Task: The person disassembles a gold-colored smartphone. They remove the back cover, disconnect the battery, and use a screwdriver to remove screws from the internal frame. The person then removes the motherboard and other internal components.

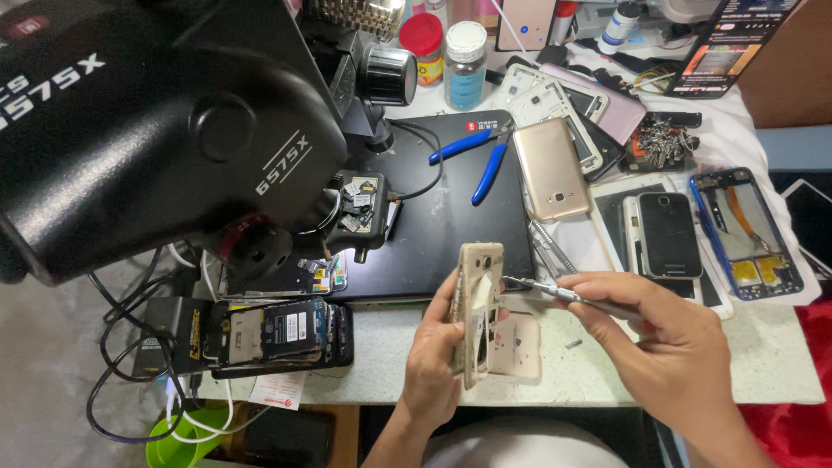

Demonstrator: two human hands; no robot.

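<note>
1. Left hand (433,355) is wrapped around a gold phone frame (478,308), holding it up on edge above the counter (607,373), fingers curled round the back and thumb on the near side.
2. Right hand (667,347) is pinched shut on a slim metal tool (555,292), looks like tweezers or a fine driver. The tip sits right at the upper part of the frame, just right of the left hand's thumb.
3. Straight under the frame, between the two hands, a pale gold back cover (518,347) lies flat on the counter.
4. Beyond the hands there's a dark mat (433,234) with blue-handled pliers (477,156) on it, and a gold phone (551,169) face down at its right edge.
5. Off past the right hand: a black phone (669,234) and a blue-rimmed opened phone (745,234).
6. Left of the left hand, an opened black phone (277,334) with cables around it, under a big black microscope head (165,130).
</note>
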